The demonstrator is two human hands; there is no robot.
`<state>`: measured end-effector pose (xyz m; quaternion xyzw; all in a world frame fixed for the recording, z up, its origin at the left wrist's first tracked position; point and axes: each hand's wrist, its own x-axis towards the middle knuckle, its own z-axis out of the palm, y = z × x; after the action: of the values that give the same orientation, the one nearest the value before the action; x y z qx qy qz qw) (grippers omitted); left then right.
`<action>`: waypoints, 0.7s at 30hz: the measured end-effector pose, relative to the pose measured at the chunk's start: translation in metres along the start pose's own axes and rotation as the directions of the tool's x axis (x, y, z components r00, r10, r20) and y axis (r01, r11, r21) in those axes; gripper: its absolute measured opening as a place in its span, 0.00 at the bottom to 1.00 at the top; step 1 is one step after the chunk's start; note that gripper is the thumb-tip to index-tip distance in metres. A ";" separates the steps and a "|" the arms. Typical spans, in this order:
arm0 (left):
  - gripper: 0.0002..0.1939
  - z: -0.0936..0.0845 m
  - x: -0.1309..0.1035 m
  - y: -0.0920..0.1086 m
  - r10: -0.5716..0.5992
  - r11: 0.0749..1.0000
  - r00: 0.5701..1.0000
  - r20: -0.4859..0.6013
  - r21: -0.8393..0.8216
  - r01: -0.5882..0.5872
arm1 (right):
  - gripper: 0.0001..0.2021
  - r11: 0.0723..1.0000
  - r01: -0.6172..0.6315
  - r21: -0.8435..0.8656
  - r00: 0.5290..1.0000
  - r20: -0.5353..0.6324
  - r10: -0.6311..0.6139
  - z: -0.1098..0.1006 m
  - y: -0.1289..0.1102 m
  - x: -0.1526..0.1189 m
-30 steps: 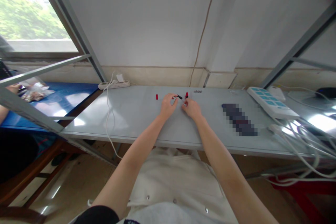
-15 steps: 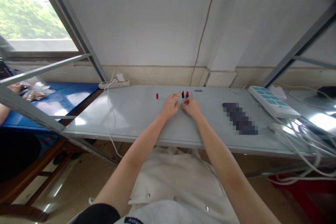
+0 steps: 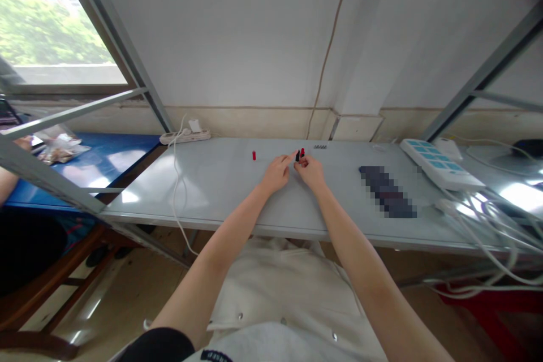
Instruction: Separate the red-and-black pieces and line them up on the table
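1. Head view, left hand (image 3: 275,174): over the desk (image 3: 220,186), index finger stretched forward, its tip right at a small black piece (image 3: 297,155). Grip spread, index and thumb apart. Touching or just short of the piece: cannot tell.
2. Head view, right hand (image 3: 311,172): on the other side of the black piece, fingers curled, thumb and fingertips close together. Whether the grip pinches anything, cannot tell; the tips are too small and partly hidden.
3. Black piece: between the two hands, roughly upright. Small red piece (image 3: 302,151) just beside it, on the right-hand side; its lower part is hard to make out.
4. Red cylinder (image 3: 254,155): stands alone on the desk, to the left of the left hand, well apart from it.
5. Row of small dark pieces (image 3: 320,147): on the desk beyond the right hand, near the wall.
6. Farther right: a dark pixelated item (image 3: 388,192) lying flat, then a large power strip (image 3: 441,165) with blue socket faces, white cables (image 3: 496,237) beside it.
7. Far left: a narrow power strip (image 3: 186,137) with a white plug. Past the frame, another person's hand (image 3: 23,143) beside a plastic bag (image 3: 61,148) on a blue surface (image 3: 123,150).
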<state>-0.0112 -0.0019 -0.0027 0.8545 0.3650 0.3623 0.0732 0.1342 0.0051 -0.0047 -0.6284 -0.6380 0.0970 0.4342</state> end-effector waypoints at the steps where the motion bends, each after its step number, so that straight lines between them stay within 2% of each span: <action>1: 0.32 0.000 0.000 0.000 0.001 1.000 1.000 -0.002 0.004 -0.001 | 0.09 1.000 0.002 0.003 1.000 -0.002 -0.002 0.000 0.000 0.000; 14: 0.31 -0.002 0.000 0.004 0.008 1.000 1.000 -0.015 0.001 -0.008 | 0.09 1.000 0.003 0.023 1.000 -0.014 -0.003 -0.001 -0.001 -0.001; 17: 0.27 -0.004 0.008 0.005 -0.001 1.000 0.998 -0.060 -0.020 0.000 | 0.09 1.000 0.004 0.029 1.000 -0.012 -0.003 -0.001 -0.001 0.000; 21: 0.16 -0.013 0.030 0.004 -0.054 0.998 0.993 -0.107 -0.030 0.051 | 0.08 0.999 0.001 0.052 1.000 -0.007 -0.001 -0.001 0.000 0.000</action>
<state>-0.0038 0.0138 0.0253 0.8227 0.3858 0.4107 0.0747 0.1349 0.0044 -0.0044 -0.6168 -0.6341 0.1110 0.4529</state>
